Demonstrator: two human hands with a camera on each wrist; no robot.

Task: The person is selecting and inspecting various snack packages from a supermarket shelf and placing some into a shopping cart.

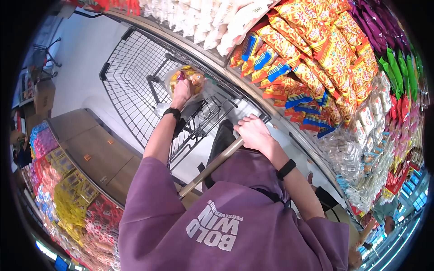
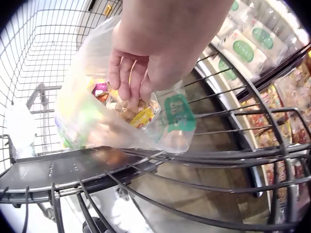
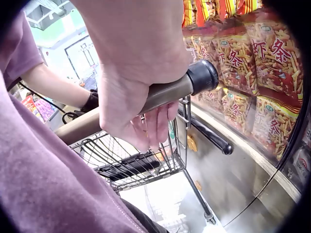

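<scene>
My left hand (image 1: 181,92) reaches down into a clear plastic bag (image 2: 92,121) in the shopping cart's (image 1: 131,58) child-seat area. In the left wrist view its loosely bent fingers (image 2: 125,80) hang in the bag's mouth, fingertips right at small wrapped snacks (image 2: 144,116) in yellow, pink and brown. The bag is see-through, with a green print on one side. My right hand (image 1: 254,133) grips the cart handle (image 1: 212,166) near its end, with the palm over the bar and the fingers (image 3: 163,124) round its far side.
Right of the cart, a shelf edge (image 3: 243,145) borders stacked orange snack bags (image 1: 312,49). White packages (image 1: 203,18) lie farther along it. On the left stand a brown display counter (image 1: 90,149) and colourful packets (image 1: 68,180). Another cart (image 1: 47,58) is in the distance.
</scene>
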